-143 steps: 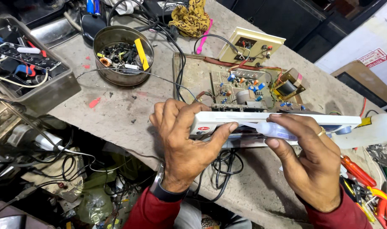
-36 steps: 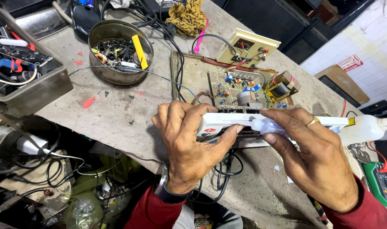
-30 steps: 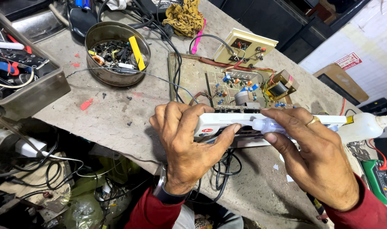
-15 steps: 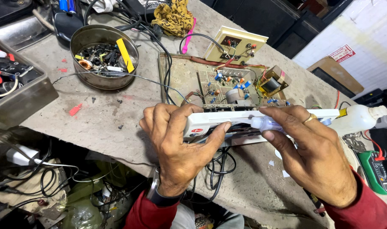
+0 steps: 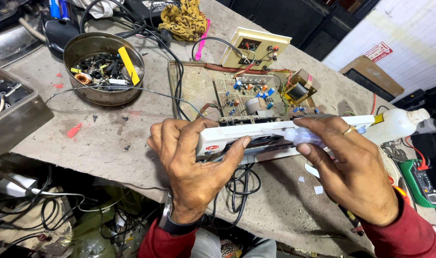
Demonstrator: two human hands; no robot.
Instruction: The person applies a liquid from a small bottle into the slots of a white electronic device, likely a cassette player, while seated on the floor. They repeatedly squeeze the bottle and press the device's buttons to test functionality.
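Left hand (image 5: 191,160) wrapped around one end of a long white plastic case (image 5: 275,131), thumb pressed up under it, fingers curled over the top. Right hand (image 5: 354,167) pinching a small clear tube (image 5: 301,137) against the middle of the case. Case held just above the gray table (image 5: 132,138), near its front edge. Just behind, a circuit board (image 5: 253,95). Farther left, a round metal bowl (image 5: 103,67) of small parts. Off right, a white bottle (image 5: 399,123).
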